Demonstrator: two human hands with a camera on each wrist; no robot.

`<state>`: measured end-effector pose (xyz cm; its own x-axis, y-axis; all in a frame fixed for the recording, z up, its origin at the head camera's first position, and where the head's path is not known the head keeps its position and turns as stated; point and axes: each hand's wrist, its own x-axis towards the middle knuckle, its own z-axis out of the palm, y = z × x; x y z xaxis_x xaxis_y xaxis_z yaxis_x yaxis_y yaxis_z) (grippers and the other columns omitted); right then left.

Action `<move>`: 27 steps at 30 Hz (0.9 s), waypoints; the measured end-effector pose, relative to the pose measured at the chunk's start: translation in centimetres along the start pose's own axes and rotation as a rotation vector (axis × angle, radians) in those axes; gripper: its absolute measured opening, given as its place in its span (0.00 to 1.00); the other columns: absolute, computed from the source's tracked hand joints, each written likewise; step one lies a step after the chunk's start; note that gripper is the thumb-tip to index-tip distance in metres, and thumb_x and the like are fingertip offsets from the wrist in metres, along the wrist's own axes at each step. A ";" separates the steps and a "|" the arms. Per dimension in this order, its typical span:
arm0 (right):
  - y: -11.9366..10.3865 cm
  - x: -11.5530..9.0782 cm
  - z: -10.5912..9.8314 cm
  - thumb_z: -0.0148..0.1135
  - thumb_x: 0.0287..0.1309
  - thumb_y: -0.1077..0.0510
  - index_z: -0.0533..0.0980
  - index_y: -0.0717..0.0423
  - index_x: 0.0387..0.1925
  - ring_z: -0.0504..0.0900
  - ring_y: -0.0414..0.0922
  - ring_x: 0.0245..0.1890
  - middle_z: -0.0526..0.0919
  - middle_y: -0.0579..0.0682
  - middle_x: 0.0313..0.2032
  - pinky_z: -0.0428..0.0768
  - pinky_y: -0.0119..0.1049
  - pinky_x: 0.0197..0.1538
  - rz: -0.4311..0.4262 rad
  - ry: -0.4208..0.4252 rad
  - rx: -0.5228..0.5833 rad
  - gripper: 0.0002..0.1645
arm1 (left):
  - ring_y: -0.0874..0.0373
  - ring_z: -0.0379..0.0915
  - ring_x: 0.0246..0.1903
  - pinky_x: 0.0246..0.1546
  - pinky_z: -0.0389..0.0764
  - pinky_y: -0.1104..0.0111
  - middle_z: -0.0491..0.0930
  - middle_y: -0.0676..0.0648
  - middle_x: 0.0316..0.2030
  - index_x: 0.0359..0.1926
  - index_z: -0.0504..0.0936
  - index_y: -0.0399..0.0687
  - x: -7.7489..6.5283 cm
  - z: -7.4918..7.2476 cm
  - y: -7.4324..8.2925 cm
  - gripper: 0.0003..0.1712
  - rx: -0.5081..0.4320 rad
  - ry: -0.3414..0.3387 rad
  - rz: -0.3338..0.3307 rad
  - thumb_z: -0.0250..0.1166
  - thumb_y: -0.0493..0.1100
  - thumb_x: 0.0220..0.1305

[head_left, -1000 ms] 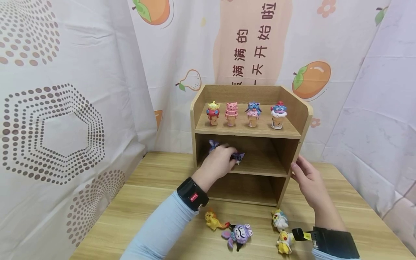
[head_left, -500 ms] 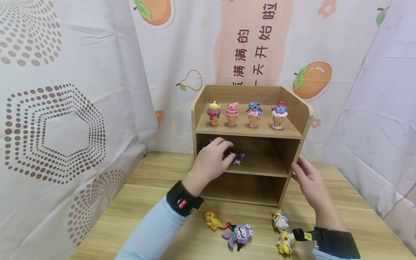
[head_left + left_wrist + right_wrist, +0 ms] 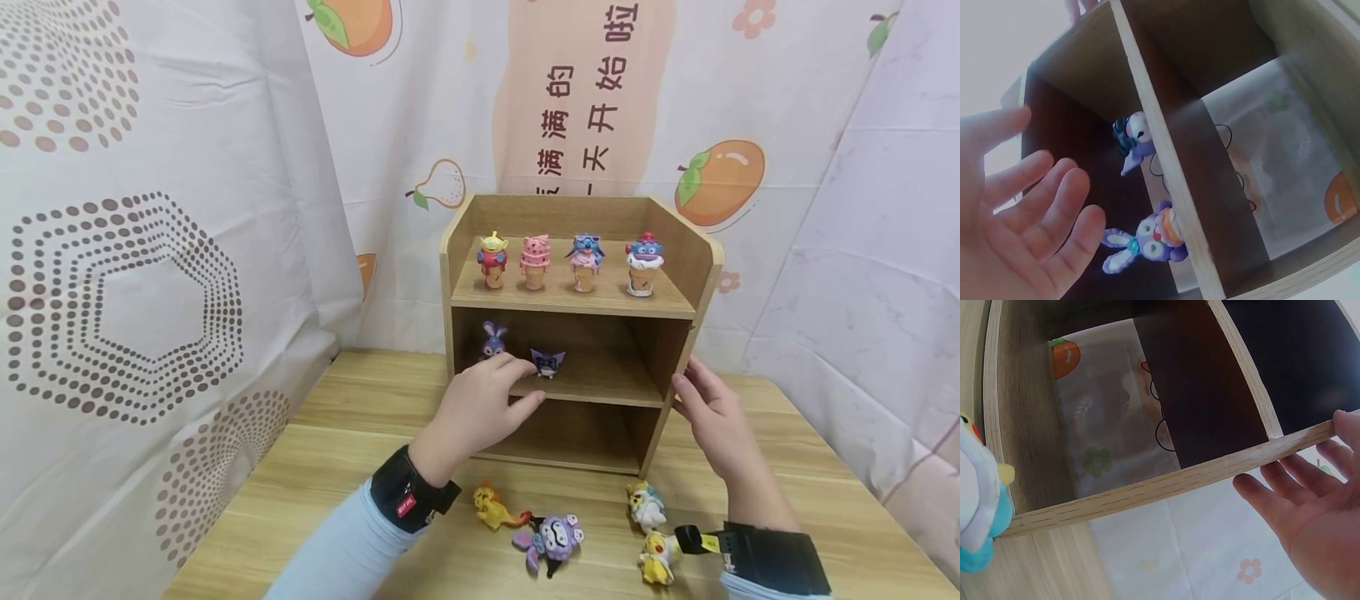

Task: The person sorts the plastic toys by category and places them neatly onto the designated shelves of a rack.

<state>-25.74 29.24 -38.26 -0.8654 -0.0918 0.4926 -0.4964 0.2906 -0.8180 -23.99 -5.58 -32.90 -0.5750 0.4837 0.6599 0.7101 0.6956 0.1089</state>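
In the head view my left hand (image 3: 480, 408) is in front of the wooden shelf (image 3: 708, 275), palm turned right, fingers loosely bent and holding nothing. Beyond its fingers, a purple rabbit figurine (image 3: 493, 340) and a small purple-and-black figurine (image 3: 547, 363) stand upright on the middle level. The left wrist view shows both the rabbit (image 3: 1155, 237) and the dark-capped figurine (image 3: 1137, 132), with the fingers apart from them. My right hand (image 3: 716, 417) touches the shelf's right side. In the right wrist view, its thumb is at the front edge and its fairly straight fingers (image 3: 1260, 490) lie along the outer side.
Four-sided walls enclose no top; an upper row holds several ice-cream-cone figurines (image 3: 534, 265). On the table (image 3: 360, 417) before the shelf lie a yellow-orange figurine (image 3: 491, 508), a purple one (image 3: 555, 542), a white-and-blue one (image 3: 647, 507) and a yellow-and-white one (image 3: 657, 560).
My left hand has drawn back from the middle level, down and toward me, leaving the two purple figurines in plain sight. The right hand has stayed at the shelf's side.
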 end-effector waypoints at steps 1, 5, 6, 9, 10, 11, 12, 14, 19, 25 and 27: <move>0.0 0.0 0.0 0.48 0.80 0.53 0.54 0.58 0.79 0.70 0.34 0.63 0.60 0.72 0.72 0.77 0.20 0.54 0.000 0.000 0.001 0.34 | 0.58 0.83 0.40 0.36 0.86 0.65 0.85 0.51 0.44 0.52 0.86 0.48 -0.2 0.1 0.1 0.21 0.004 -0.023 0.001 0.69 0.56 0.66; 0.0 0.1 0.0 0.47 0.80 0.54 0.54 0.58 0.79 0.70 0.34 0.63 0.60 0.72 0.72 0.76 0.20 0.54 -0.001 -0.001 0.001 0.34 | 0.58 0.83 0.44 0.39 0.87 0.65 0.84 0.51 0.48 0.55 0.85 0.51 -0.9 0.4 0.4 0.26 0.015 -0.136 -0.018 0.67 0.63 0.66; 0.0 0.1 0.0 0.47 0.80 0.53 0.54 0.58 0.79 0.70 0.34 0.63 0.60 0.72 0.72 0.77 0.20 0.54 0.000 -0.001 -0.002 0.34 | 0.58 0.82 0.44 0.40 0.87 0.64 0.83 0.51 0.48 0.56 0.85 0.51 -1.1 0.4 0.5 0.27 0.017 -0.159 -0.024 0.67 0.64 0.66; 0.0 0.1 0.0 0.47 0.80 0.54 0.54 0.57 0.79 0.70 0.35 0.64 0.60 0.72 0.72 0.77 0.20 0.54 -0.001 -0.002 -0.009 0.34 | 0.58 0.82 0.46 0.41 0.86 0.64 0.83 0.51 0.49 0.58 0.84 0.51 -1.5 0.6 0.7 0.29 0.010 -0.207 -0.035 0.66 0.65 0.66; 0.0 0.1 0.0 0.47 0.80 0.53 0.54 0.57 0.79 0.70 0.35 0.64 0.60 0.72 0.72 0.77 0.20 0.54 0.000 -0.002 -0.009 0.34 | 0.58 0.82 0.46 0.41 0.86 0.64 0.83 0.51 0.50 0.58 0.84 0.51 -1.6 0.6 0.8 0.30 0.010 -0.217 -0.037 0.66 0.65 0.66; 0.0 0.0 0.0 0.47 0.80 0.53 0.54 0.57 0.79 0.70 0.35 0.64 0.60 0.71 0.72 0.77 0.20 0.54 0.002 -0.001 -0.011 0.34 | 0.58 0.82 0.46 0.42 0.86 0.64 0.83 0.51 0.50 0.58 0.83 0.51 -1.7 0.6 0.9 0.30 0.012 -0.226 -0.038 0.66 0.66 0.66; 0.0 0.0 0.1 0.47 0.80 0.53 0.54 0.57 0.79 0.70 0.35 0.64 0.60 0.71 0.72 0.76 0.20 0.54 0.002 -0.001 -0.010 0.34 | 0.58 0.82 0.47 0.42 0.86 0.64 0.83 0.51 0.50 0.59 0.83 0.51 -1.8 0.7 0.9 0.31 0.018 -0.235 -0.037 0.65 0.66 0.66; 0.0 0.0 0.1 0.47 0.80 0.53 0.55 0.56 0.79 0.70 0.35 0.64 0.60 0.70 0.72 0.76 0.20 0.54 0.009 0.002 -0.006 0.33 | 0.58 0.82 0.48 0.44 0.85 0.64 0.83 0.51 0.52 0.60 0.82 0.52 -2.1 0.8 1.0 0.32 0.024 -0.257 -0.044 0.65 0.68 0.66; 0.0 0.0 0.1 0.48 0.80 0.53 0.55 0.55 0.79 0.70 0.34 0.63 0.60 0.70 0.72 0.76 0.20 0.54 0.010 0.003 -0.010 0.33 | 0.58 0.82 0.49 0.45 0.85 0.64 0.83 0.51 0.53 0.61 0.82 0.53 -2.6 1.2 1.3 0.34 0.037 -0.329 -0.054 0.66 0.69 0.64; 0.1 0.0 0.0 0.47 0.80 0.53 0.55 0.56 0.79 0.70 0.35 0.64 0.60 0.71 0.72 0.76 0.20 0.54 0.000 -0.003 -0.011 0.33 | 0.59 0.83 0.42 0.41 0.84 0.66 0.84 0.53 0.51 0.60 0.82 0.55 -3.3 1.8 1.6 0.36 0.099 -0.410 -0.033 0.66 0.72 0.61; 0.1 0.0 0.0 0.47 0.80 0.53 0.55 0.56 0.79 0.70 0.35 0.64 0.60 0.71 0.72 0.76 0.20 0.54 0.005 -0.002 -0.015 0.34 | 0.59 0.83 0.42 0.41 0.84 0.66 0.83 0.53 0.51 0.61 0.82 0.56 -3.6 2.0 1.7 0.38 0.110 -0.433 -0.029 0.66 0.74 0.59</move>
<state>-25.79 29.23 -38.32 -0.8679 -0.0925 0.4881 -0.4913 0.3055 -0.8157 -21.55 -5.03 -36.57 -0.7280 0.6244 0.2830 0.6571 0.7533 0.0282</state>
